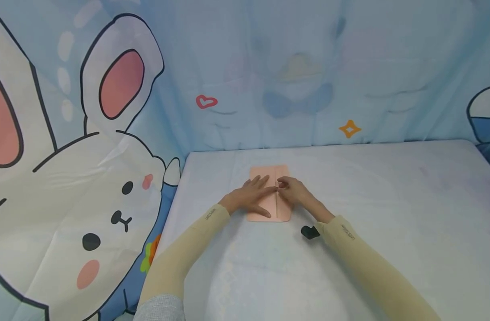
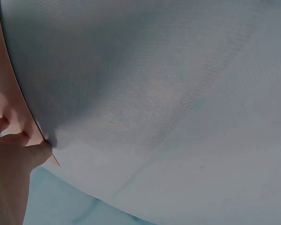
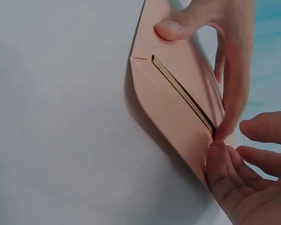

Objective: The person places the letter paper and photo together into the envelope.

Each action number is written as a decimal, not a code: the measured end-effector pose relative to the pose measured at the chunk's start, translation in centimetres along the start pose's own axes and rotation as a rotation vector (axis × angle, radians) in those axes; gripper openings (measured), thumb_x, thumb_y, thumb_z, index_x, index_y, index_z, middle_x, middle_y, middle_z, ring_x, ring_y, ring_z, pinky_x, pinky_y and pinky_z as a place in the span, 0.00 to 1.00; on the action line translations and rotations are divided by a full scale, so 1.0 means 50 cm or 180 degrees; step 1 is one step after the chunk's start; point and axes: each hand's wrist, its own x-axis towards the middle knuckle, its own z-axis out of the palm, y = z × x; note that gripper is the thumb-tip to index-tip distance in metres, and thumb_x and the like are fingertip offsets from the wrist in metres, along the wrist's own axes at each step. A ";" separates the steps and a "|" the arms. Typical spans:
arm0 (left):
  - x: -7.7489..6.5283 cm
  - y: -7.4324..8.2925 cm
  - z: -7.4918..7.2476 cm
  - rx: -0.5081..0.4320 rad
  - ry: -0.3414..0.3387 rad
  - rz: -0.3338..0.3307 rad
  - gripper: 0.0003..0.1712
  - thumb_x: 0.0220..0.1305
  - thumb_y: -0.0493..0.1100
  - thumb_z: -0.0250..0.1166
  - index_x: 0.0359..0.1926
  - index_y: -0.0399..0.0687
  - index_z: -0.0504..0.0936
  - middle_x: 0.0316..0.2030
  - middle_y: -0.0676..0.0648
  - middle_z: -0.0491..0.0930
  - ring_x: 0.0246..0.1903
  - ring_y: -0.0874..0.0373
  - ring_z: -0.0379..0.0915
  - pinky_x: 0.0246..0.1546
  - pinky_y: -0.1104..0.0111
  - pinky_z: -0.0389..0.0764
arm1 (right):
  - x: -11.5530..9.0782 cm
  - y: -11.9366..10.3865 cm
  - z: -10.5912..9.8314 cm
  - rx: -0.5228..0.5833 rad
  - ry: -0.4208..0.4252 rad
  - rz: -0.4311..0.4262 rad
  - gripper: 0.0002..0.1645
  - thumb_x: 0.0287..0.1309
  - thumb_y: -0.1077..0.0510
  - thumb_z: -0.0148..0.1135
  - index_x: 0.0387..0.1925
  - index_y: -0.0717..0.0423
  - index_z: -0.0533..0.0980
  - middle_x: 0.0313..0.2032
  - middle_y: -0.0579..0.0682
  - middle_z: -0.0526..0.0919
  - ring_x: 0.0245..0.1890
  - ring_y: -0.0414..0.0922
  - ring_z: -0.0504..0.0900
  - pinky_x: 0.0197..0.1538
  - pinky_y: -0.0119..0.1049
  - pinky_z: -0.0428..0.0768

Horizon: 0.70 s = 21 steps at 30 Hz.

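A flat salmon-pink cover [image 1: 262, 171] with rounded corners lies on the white table. A narrow gold strip [image 3: 180, 91] runs lengthwise along its middle. My left hand [image 1: 250, 196] spreads over the left half, its fingers straight and the index fingertip at the strip. In the left wrist view, part of that hand [image 2: 18, 164] shows at the cover's edge. Over the right half is my right hand [image 1: 294, 191], fingers bent; in the right wrist view its thumb and index finger pinch at the strip's far end, right beside the left index fingertip. Their tips partly hide that end.
The white tabletop [image 1: 389, 200] stretches widely to the right. Behind it hangs a light blue printed cloth [image 1: 245, 125], with a large cartoon rabbit [image 1: 68, 196] at the left. A small dark object [image 1: 310, 232] shows beside the right sleeve cuff.
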 end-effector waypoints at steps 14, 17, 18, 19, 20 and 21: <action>-0.020 -0.041 0.029 0.0031 0.0465 -0.0230 0.47 0.71 0.74 0.43 0.81 0.65 0.39 0.82 0.49 0.31 0.80 0.47 0.19 0.77 0.43 0.30 | -0.095 0.077 -0.114 0.0170 0.0434 0.0094 0.28 0.77 0.52 0.50 0.71 0.61 0.64 0.58 0.66 0.77 0.49 0.58 0.84 0.44 0.42 0.85; -0.027 -0.040 0.020 -0.0014 0.0765 -0.0372 0.45 0.74 0.72 0.41 0.81 0.60 0.43 0.82 0.48 0.37 0.81 0.46 0.24 0.78 0.43 0.35 | -0.117 0.081 -0.148 -0.0054 0.0606 -0.0006 0.30 0.78 0.51 0.48 0.72 0.63 0.63 0.59 0.68 0.76 0.52 0.62 0.81 0.50 0.52 0.84; -0.031 -0.041 0.016 -0.0051 0.0903 -0.0453 0.44 0.74 0.71 0.41 0.81 0.58 0.44 0.81 0.48 0.40 0.81 0.46 0.26 0.78 0.43 0.38 | -0.123 0.083 -0.159 -0.0158 0.0668 -0.0057 0.31 0.78 0.50 0.48 0.72 0.64 0.62 0.60 0.69 0.74 0.54 0.64 0.80 0.52 0.56 0.82; -0.037 -0.043 0.011 -0.0127 0.1057 -0.0556 0.43 0.75 0.70 0.41 0.81 0.57 0.46 0.81 0.47 0.42 0.81 0.46 0.29 0.78 0.43 0.40 | -0.130 0.084 -0.171 -0.0296 0.0735 -0.0111 0.32 0.78 0.49 0.47 0.72 0.65 0.61 0.62 0.70 0.73 0.57 0.65 0.77 0.56 0.59 0.79; -0.045 -0.046 0.006 -0.0197 0.1213 -0.0676 0.42 0.76 0.69 0.42 0.81 0.55 0.47 0.81 0.47 0.44 0.81 0.45 0.32 0.78 0.44 0.42 | -0.136 0.086 -0.182 -0.0450 0.0806 -0.0170 0.34 0.78 0.48 0.47 0.73 0.67 0.60 0.64 0.71 0.71 0.61 0.67 0.74 0.59 0.62 0.76; -0.054 -0.051 0.001 -0.0259 0.1365 -0.0810 0.42 0.76 0.68 0.42 0.81 0.55 0.48 0.81 0.46 0.46 0.80 0.45 0.35 0.78 0.45 0.44 | -0.141 0.089 -0.194 -0.0610 0.0862 -0.0212 0.36 0.77 0.47 0.47 0.73 0.67 0.59 0.67 0.72 0.67 0.65 0.69 0.69 0.63 0.64 0.71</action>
